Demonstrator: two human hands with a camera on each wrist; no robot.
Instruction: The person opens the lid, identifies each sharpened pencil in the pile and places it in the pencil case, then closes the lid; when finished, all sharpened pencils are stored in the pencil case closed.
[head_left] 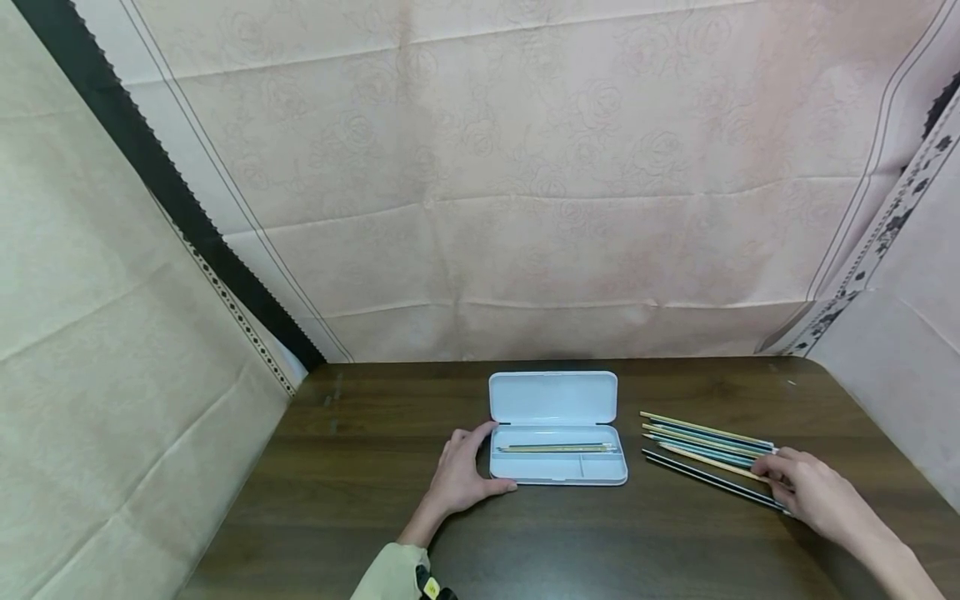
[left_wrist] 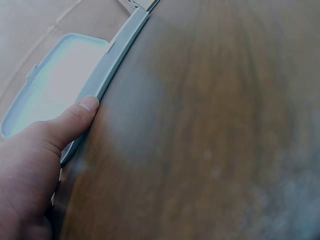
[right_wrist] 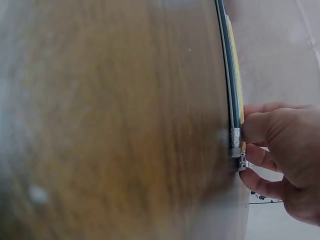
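A light blue pencil case (head_left: 553,397) lies on the table with its lid folded back. Several pencils or so, seen edge to edge, lie in its upper compartment as a thin yellowish bundle (head_left: 555,448). My left hand (head_left: 461,475) holds the case's left side, thumb at the front edge and fingers toward the hinge; the thumb (left_wrist: 75,117) shows on the rim in the left wrist view. At the right, my right hand (head_left: 817,492) pinches a yellow pencil (head_left: 712,462) near its end, beside a loose group of teal and yellow pencils (head_left: 705,433). Its fingertips partly hide the pencil ends.
Black striped pencils (head_left: 712,480) lie just in front of the group, their eraser ends close to the right hand. The brown wooden table (head_left: 360,525) is bordered by pale cloth panels (head_left: 525,208) at the back and both sides.
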